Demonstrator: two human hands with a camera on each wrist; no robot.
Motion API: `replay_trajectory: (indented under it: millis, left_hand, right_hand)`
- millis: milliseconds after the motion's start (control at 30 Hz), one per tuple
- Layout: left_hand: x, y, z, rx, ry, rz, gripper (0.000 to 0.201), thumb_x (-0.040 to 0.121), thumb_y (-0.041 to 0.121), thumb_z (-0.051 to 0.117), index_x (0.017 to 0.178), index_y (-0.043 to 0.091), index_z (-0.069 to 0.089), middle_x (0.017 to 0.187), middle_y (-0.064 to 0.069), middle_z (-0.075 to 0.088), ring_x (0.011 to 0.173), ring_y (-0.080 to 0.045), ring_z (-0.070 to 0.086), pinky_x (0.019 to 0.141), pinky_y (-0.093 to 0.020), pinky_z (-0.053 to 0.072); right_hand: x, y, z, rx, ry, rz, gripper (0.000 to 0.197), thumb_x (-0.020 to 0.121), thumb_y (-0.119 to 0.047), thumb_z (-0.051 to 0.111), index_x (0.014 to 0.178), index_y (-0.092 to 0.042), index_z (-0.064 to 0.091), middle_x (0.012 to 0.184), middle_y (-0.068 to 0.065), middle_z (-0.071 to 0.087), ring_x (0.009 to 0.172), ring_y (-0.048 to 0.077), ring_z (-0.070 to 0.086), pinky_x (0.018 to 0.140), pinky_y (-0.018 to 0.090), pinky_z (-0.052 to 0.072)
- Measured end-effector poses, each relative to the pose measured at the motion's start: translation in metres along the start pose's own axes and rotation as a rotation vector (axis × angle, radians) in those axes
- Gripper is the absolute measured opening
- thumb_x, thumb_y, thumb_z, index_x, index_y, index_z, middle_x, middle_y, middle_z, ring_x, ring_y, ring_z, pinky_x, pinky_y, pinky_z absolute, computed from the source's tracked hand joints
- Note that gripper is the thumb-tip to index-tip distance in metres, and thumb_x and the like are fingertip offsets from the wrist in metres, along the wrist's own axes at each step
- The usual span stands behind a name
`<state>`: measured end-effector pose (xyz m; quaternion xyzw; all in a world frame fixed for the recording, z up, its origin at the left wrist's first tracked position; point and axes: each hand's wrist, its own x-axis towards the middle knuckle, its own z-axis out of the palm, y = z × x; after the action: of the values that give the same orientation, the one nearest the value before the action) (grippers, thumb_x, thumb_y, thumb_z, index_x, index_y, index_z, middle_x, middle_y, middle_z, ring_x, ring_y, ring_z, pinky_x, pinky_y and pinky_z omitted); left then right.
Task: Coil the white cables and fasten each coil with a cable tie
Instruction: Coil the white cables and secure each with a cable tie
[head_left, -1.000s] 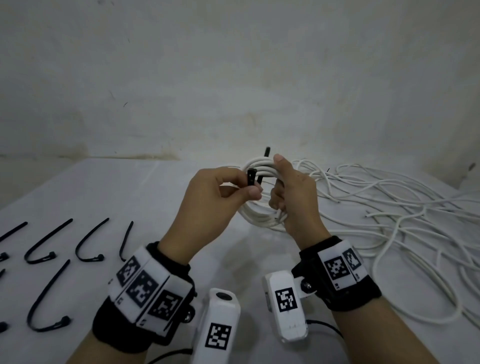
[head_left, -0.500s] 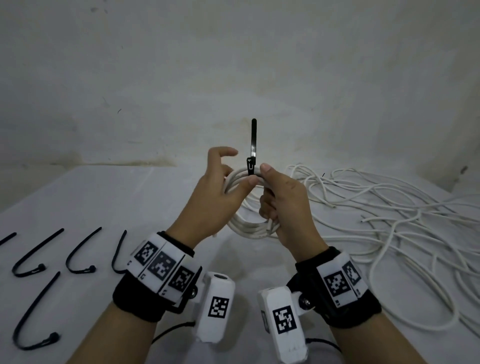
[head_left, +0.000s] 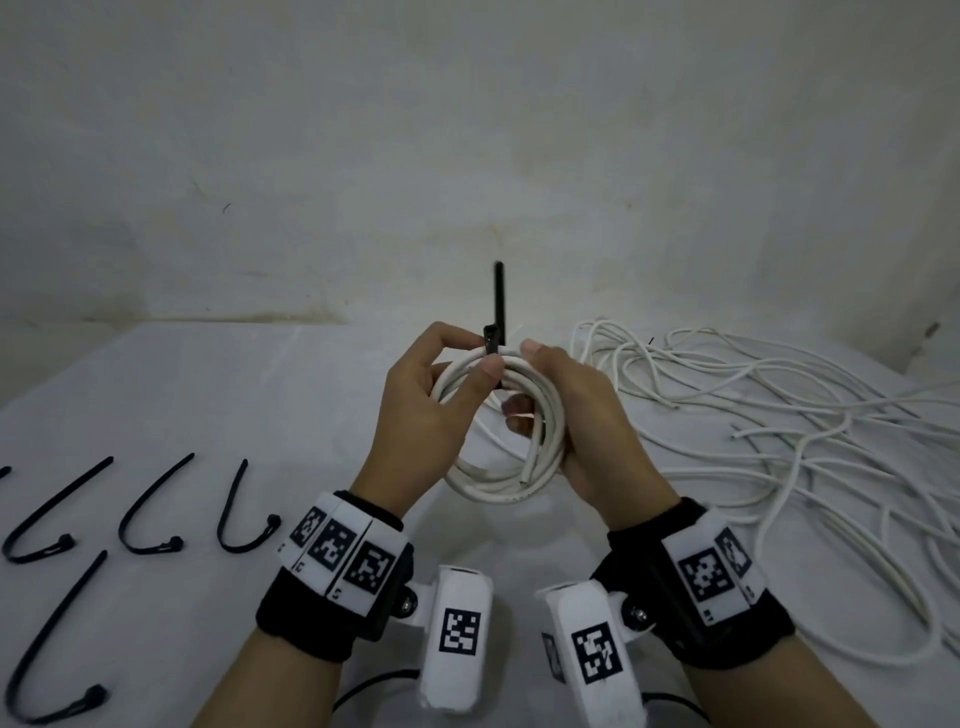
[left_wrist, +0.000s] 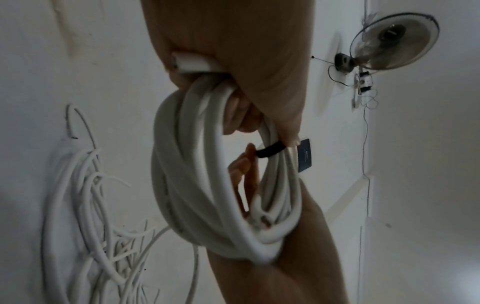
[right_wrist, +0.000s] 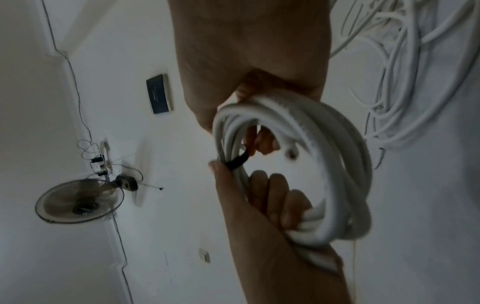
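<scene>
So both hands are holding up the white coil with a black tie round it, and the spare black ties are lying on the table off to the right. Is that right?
Not quite. In the head view the spare black ties lie to the left; loose white cables fill the right. Both hands, left hand and right hand, do hold the white coil with its black tie.

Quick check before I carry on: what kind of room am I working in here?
Probably a plain indoor workroom, not a proper workshop: a table draped in white cloth against a bare, stained wall, with a wall-mounted fan and loose wiring near it. Spare black cable ties and uncoiled white cables lie on the table.
</scene>
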<state>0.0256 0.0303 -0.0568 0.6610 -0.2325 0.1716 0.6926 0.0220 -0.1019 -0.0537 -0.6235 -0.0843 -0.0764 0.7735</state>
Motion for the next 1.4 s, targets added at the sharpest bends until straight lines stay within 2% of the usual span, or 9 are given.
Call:
replay_trajectory:
  millis: [67, 167, 267, 400, 533, 667, 867, 1133, 1400]
  left_hand:
    - [-0.002, 0.000, -0.002, -0.076, -0.032, -0.041, 0.019, 0.076, 0.032, 0.060, 0.084, 0.016, 0.052, 0.042, 0.011, 0.046, 0.035, -0.003, 0.032, 0.037, -0.015, 0.029]
    - [-0.005, 0.002, -0.001, -0.117, -0.105, -0.081, 0.019, 0.075, 0.030, 0.059, 0.081, 0.014, 0.051, 0.044, 0.010, 0.050, 0.035, -0.005, 0.028, 0.037, -0.015, 0.026]
    - [-0.007, 0.004, 0.002, -0.167, -0.164, -0.109, 0.018, 0.076, 0.028, 0.058, 0.080, 0.013, 0.049, 0.045, 0.008, 0.054, 0.036, -0.005, 0.026, 0.037, -0.014, 0.024]
    - [-0.006, 0.003, -0.001, -0.217, -0.157, -0.129, 0.014, 0.083, 0.025, 0.064, 0.072, 0.024, 0.056, 0.041, 0.010, 0.041, 0.036, -0.005, 0.023, 0.037, -0.014, 0.023]
    - [-0.004, 0.000, -0.008, -0.247, -0.130, -0.137, 0.017, 0.079, 0.027, 0.066, 0.064, 0.030, 0.059, 0.043, 0.006, 0.035, 0.037, -0.007, 0.023, 0.038, -0.014, 0.023]
    - [-0.005, -0.002, -0.008, -0.252, -0.188, -0.138, 0.011, 0.071, 0.037, 0.066, 0.064, 0.031, 0.061, 0.044, 0.006, 0.037, 0.037, -0.007, 0.024, 0.038, -0.014, 0.023]
    - [-0.005, -0.002, -0.008, -0.251, -0.245, -0.176, 0.019, 0.078, 0.029, 0.064, 0.060, 0.030, 0.059, 0.047, 0.009, 0.050, 0.037, -0.005, 0.026, 0.037, -0.014, 0.023]
    - [-0.004, -0.004, -0.009, -0.259, -0.258, -0.292, 0.025, 0.077, 0.025, 0.063, 0.054, 0.027, 0.053, 0.045, 0.009, 0.040, 0.037, -0.006, 0.022, 0.036, -0.015, 0.020]
    - [-0.006, -0.001, -0.007, -0.202, -0.265, -0.245, 0.028, 0.083, 0.019, 0.062, 0.056, 0.025, 0.059, 0.044, 0.007, 0.051, 0.035, -0.004, 0.025, 0.038, -0.018, 0.017]
  right_hand:
    - [0.002, -0.004, -0.007, 0.011, -0.025, -0.015, 0.019, 0.092, -0.019, 0.056, 0.094, -0.008, 0.072, 0.088, 0.012, 0.072, 0.078, 0.022, 0.067, 0.070, 0.030, 0.054]
    - [0.002, -0.009, -0.013, -0.002, 0.015, -0.099, 0.018, 0.081, -0.014, 0.068, 0.097, -0.007, 0.069, 0.090, 0.014, 0.072, 0.080, 0.029, 0.067, 0.081, 0.045, 0.055]
    - [0.000, -0.015, -0.016, -0.040, 0.078, -0.226, 0.020, 0.080, -0.002, 0.069, 0.100, -0.005, 0.067, 0.085, 0.014, 0.073, 0.069, 0.022, 0.070, 0.061, 0.031, 0.058]
    - [-0.002, -0.019, -0.018, -0.261, 0.113, -0.422, 0.014, 0.080, 0.003, 0.070, 0.091, -0.005, 0.069, 0.081, 0.006, 0.072, 0.062, 0.012, 0.069, 0.059, 0.019, 0.053]
    - [-0.002, -0.015, -0.020, -0.431, 0.017, -0.496, 0.014, 0.079, 0.002, 0.072, 0.085, -0.010, 0.072, 0.075, -0.008, 0.071, 0.064, 0.013, 0.070, 0.061, 0.022, 0.055]
    - [-0.003, -0.013, -0.018, -0.507, -0.022, -0.559, 0.014, 0.079, 0.000, 0.073, 0.087, -0.012, 0.072, 0.079, -0.001, 0.071, 0.069, 0.015, 0.070, 0.065, 0.031, 0.058]
    - [-0.003, -0.012, -0.019, -0.539, -0.039, -0.592, 0.017, 0.079, -0.001, 0.073, 0.086, -0.016, 0.071, 0.079, -0.001, 0.070, 0.068, 0.016, 0.069, 0.062, 0.035, 0.057]
    - [-0.001, -0.010, -0.021, -0.678, -0.073, -0.763, 0.022, 0.077, 0.009, 0.066, 0.087, -0.010, 0.072, 0.075, 0.000, 0.067, 0.073, 0.004, 0.064, 0.068, 0.012, 0.048]
    - [-0.010, -0.014, -0.017, -0.604, -0.083, -0.711, 0.017, 0.080, 0.007, 0.066, 0.089, -0.006, 0.071, 0.081, -0.002, 0.070, 0.077, 0.006, 0.069, 0.073, 0.018, 0.054]
